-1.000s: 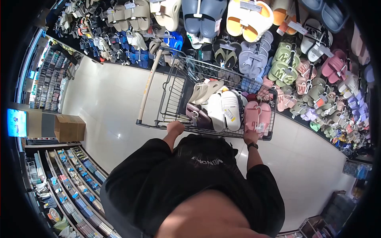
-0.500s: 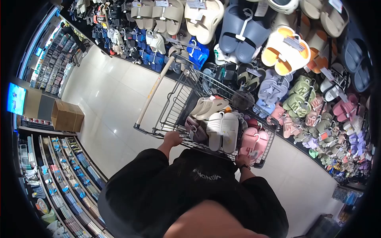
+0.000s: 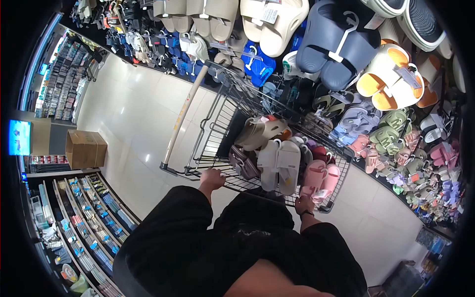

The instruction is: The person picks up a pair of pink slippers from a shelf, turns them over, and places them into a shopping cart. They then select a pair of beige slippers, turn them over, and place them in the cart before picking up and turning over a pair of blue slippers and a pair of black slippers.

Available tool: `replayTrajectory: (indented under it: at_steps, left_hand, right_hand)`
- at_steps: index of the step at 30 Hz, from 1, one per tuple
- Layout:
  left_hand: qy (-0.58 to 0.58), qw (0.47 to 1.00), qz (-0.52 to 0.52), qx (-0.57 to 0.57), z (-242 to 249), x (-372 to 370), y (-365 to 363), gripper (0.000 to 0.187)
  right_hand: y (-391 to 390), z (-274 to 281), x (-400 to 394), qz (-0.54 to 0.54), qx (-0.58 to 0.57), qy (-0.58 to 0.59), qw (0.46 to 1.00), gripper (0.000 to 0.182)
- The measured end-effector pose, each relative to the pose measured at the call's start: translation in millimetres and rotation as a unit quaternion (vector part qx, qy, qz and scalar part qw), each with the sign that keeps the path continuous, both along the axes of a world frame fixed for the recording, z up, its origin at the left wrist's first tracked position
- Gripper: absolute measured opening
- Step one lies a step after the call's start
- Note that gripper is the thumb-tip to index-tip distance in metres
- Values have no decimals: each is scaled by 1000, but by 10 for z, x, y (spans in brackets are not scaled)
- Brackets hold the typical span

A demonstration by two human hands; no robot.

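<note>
A wire shopping cart [image 3: 205, 132] stands sideways in front of me, loaded with several pairs of slippers. My left hand [image 3: 213, 179] is closed around the near side rim, close to the handle end. Farther right along that rim, my right hand [image 3: 304, 204] is closed on the wire, just below a pair of pink slippers [image 3: 320, 179]; its fingers are partly hidden. Between my hands lie white slides [image 3: 278, 166] and dark mauve footwear [image 3: 244, 162]. Behind them is a beige pair [image 3: 264, 132]. The cart's pale push handle [image 3: 186, 116] is at the left, untouched.
Racks of hanging slippers run along the cart's far side, with large navy slides [image 3: 339, 47] overhead. A cardboard box [image 3: 86, 149] sits on the tiled floor [image 3: 143, 123] at left. Angled shelves [image 3: 91, 218] fill the lower left, below a lit screen [image 3: 19, 137].
The slipper rack looks closer, and its hanging pairs have shifted right in view. The cart sits slightly lower and turned a little. Both hands keep their grip on the rim.
</note>
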State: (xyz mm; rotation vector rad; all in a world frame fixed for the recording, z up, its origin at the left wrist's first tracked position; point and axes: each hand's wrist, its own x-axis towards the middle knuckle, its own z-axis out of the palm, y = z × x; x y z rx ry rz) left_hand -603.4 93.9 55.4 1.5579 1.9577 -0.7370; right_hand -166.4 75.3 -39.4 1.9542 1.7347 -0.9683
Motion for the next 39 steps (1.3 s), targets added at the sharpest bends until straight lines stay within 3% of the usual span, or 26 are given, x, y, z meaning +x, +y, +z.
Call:
replayTrajectory:
  at_steps: [3,11,27,39]
  left_hand:
    - [-20,999,31,27,63,-164,50,41]
    - [12,1000,2,3,34,-519,171,42]
    - [4,998,-13,62,-65,-1027,201,40]
    - [24,999,-11,27,26,-1284,119,38]
  right_hand:
    - [36,-9,-146,8,15,19,1000,40]
    - [149,-99,-494,13,15,19,1000,39]
    - [266,-41,-959,1,-3,15,1000,41]
    - [123,-36,-1262,9,3,4,1000,42]
